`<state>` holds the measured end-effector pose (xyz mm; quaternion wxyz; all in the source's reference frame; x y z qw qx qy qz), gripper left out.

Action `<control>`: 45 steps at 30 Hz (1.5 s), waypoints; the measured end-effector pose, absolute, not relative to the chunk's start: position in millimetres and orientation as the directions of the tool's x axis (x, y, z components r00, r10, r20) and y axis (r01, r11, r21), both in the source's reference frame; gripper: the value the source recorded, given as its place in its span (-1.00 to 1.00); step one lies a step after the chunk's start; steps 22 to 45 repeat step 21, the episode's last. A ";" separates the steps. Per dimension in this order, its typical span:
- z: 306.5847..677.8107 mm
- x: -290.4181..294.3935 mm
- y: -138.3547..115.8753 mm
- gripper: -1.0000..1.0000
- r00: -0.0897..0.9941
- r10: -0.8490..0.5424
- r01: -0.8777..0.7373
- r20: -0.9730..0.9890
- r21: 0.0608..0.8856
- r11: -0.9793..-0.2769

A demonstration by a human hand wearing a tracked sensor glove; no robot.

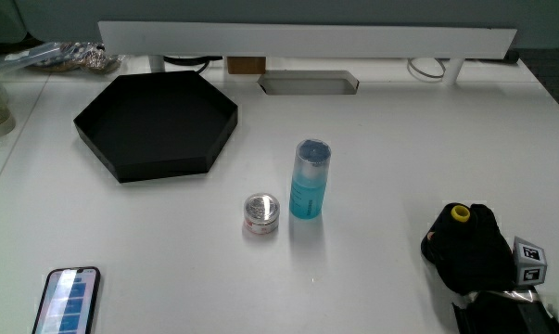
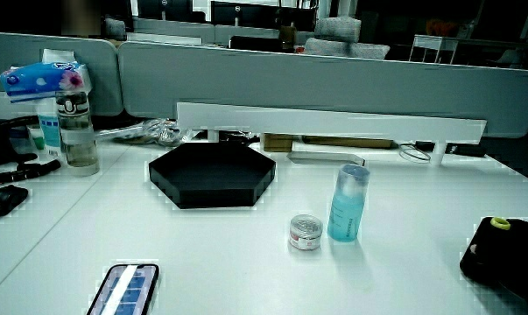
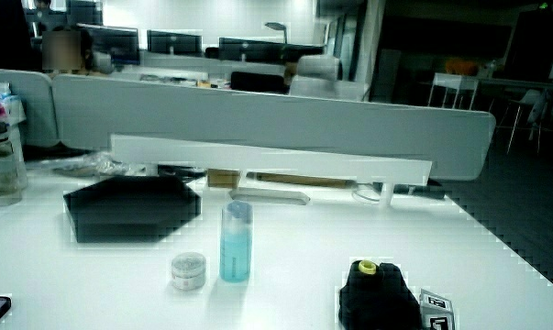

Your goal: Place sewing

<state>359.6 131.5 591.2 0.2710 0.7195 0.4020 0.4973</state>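
The gloved hand (image 1: 471, 249) rests on the table near the person's edge, nearer to the person than the blue bottle (image 1: 309, 180). Its fingers are curled around a small yellow-topped sewing item (image 1: 460, 212), of which only the yellow tip shows. The patterned cube (image 1: 529, 261) sits on the hand's back. In both side views the hand (image 2: 506, 251) (image 3: 378, 295) lies low on the table with the yellow tip (image 2: 501, 223) (image 3: 369, 267) pointing up. A black hexagonal tray (image 1: 158, 172) stands farther from the person, with nothing in it.
A small round metal tin (image 1: 260, 213) stands beside the blue bottle. A phone (image 1: 69, 299) lies at the table's near edge. A white shelf (image 1: 307, 39) runs along the low partition. A clear water bottle (image 2: 77, 131) stands beside the tray (image 2: 211, 194).
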 end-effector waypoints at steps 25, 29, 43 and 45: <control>572.8 372.1 201.0 -1.00 -0.022 0.770 0.032 0.637 0.771 -0.637; 572.8 372.1 201.0 -1.00 -0.022 0.770 0.032 0.637 0.771 -0.637; 572.8 372.1 201.0 -1.00 -0.022 0.770 0.032 0.637 0.771 -0.637; 572.8 372.1 201.0 -1.00 -0.022 0.770 0.032 0.637 0.771 -0.637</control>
